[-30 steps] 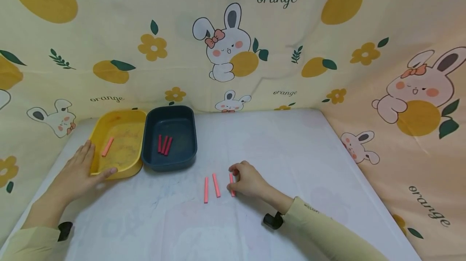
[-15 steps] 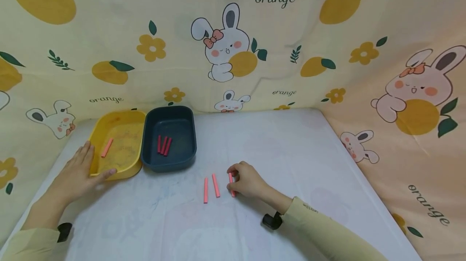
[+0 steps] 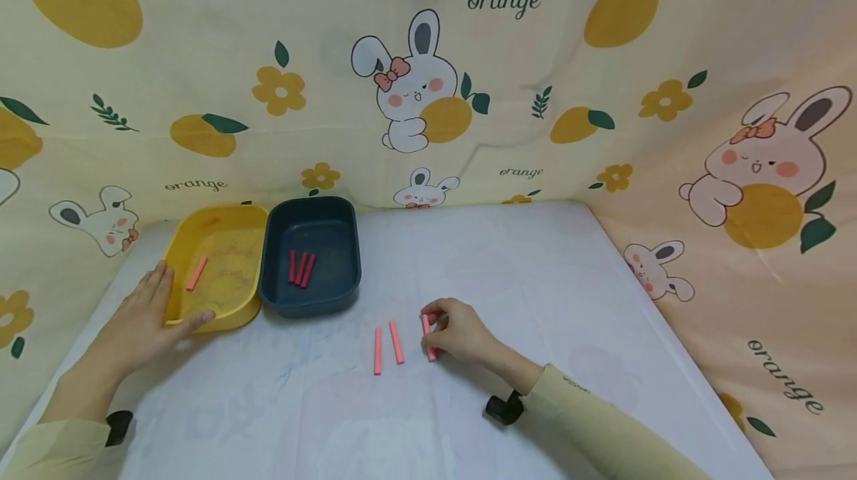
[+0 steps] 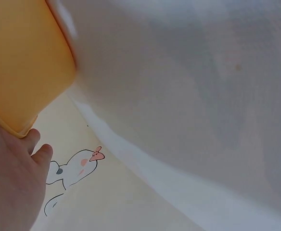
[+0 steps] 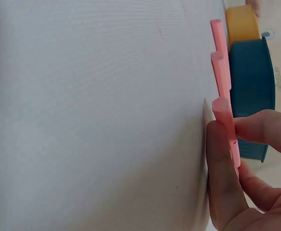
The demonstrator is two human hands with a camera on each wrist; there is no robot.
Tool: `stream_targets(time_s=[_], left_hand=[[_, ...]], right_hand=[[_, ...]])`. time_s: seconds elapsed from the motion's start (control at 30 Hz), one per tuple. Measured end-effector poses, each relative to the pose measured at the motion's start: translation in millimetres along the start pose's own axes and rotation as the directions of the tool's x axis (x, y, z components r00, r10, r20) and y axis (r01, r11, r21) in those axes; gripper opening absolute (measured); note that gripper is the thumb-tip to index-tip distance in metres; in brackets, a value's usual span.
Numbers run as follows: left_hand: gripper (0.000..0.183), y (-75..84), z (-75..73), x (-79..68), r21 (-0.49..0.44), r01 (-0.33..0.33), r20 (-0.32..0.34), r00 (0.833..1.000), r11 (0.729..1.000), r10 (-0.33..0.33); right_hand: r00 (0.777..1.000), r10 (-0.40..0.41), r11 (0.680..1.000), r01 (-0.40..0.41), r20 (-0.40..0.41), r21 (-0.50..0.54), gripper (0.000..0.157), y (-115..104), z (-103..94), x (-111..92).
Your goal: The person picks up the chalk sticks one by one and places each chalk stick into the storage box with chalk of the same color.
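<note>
My right hand [image 3: 462, 331] pinches a pink chalk stick [image 5: 223, 114] between thumb and fingers, low over the white tabletop. To its left lie two more pink chalk sticks, one [image 3: 396, 341] slightly slanted and the other [image 3: 378, 351] nearly upright in the head view. My left hand [image 3: 143, 316] rests against the yellow tray [image 3: 249, 310], straight fingers along its left side and thumb at the near rim. Inside that tray is one orange-pink chalk stick [image 3: 197, 272]. The dark blue tray [image 3: 311, 307] beside it holds three red chalk sticks [image 3: 300, 269].
The white tabletop [image 3: 495, 257] spreads in front of me. Behind it and along the right hangs a cream cloth [image 3: 509, 93] printed with rabbits and oranges. Both trays stand side by side at the back left, close to the cloth.
The chalk stick in my right hand has shifted slightly, its far end a little farther from me. My left hand stays at the yellow tray.
</note>
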State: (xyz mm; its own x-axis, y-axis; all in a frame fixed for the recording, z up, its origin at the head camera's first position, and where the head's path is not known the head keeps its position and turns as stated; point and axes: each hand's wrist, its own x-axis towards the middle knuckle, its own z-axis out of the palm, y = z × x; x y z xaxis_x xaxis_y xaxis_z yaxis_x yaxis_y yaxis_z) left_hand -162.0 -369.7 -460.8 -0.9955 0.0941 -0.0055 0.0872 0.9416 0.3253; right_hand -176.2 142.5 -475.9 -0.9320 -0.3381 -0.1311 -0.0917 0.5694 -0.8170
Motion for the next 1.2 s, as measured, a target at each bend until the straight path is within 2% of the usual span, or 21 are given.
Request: stream_targets(time_s=[0.2,0.47,0.7,0.93,1.2], left_hand=[[0.112,2.1,-1.2,0.3,0.009,0.015,0.008,1.000,1.000,-0.015],[0.112,5.0,-3.5,1.1,0.013,0.021,0.024,0.999,1.000,-0.021],[0.113,2.5,-1.5,0.7,0.011,0.015,0.011,1.000,1.000,-0.015],[0.113,2.1,-2.0,1.0,0.008,0.014,0.018,1.000,1.000,-0.014],[0.113,2.8,-2.7,0.4,0.015,0.011,0.012,1.000,1.000,-0.011]], right_hand=[[0.999,0.038,0.995,-0.039,0.010,0.093,0.045,2,-0.7,1],[0.999,0.045,0.973,-0.047,0.017,0.226,0.048,-6,2.0,3],[1.000,0.025,0.910,-0.025,0.004,0.413,0.054,-24,5.8,13],[0.999,-0.021,0.873,0.041,-0.048,0.485,0.046,-52,11.6,26],[0.996,-0.059,0.814,0.086,-0.066,0.574,0.041,-88,27.2,48]])
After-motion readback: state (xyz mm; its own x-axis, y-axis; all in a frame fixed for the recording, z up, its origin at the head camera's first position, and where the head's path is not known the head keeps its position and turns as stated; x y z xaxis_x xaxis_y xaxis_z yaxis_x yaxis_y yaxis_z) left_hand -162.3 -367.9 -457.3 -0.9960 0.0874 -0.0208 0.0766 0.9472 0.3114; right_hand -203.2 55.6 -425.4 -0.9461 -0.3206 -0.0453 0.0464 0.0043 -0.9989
